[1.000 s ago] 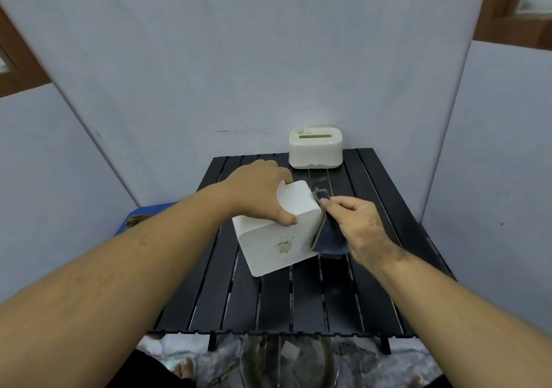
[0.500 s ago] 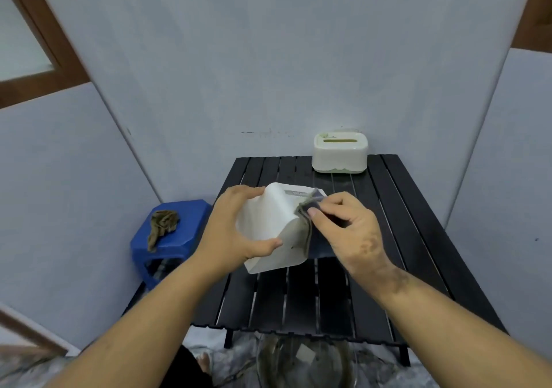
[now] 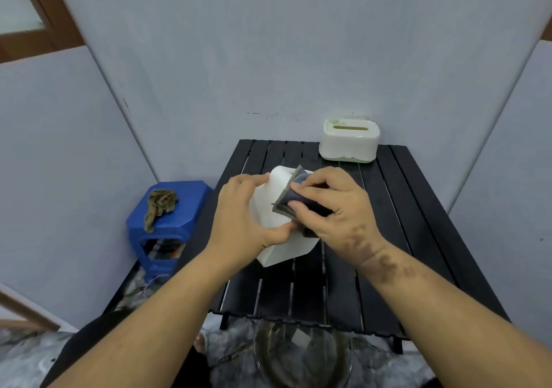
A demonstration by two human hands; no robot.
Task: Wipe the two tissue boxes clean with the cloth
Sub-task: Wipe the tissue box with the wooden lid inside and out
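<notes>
Head view: looking down at black slatted metal table.
Change: white plastic tissue box tilted further up than a second ago; folded dark grey cloth now up on its upper face.
Left hand: curled round box's left side, thumb on near face.
Right hand: pinching cloth against box.
Second box: cream tissue box with green base, far edge, slot upward, contents unseen.
Blue plastic stool: olive rag on top.

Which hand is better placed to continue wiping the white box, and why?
The right hand, probably: it already pinches the folded cloth against the white tissue box. The left hand grips that box from its left side and steadies it, tilted, over the black table.
</notes>
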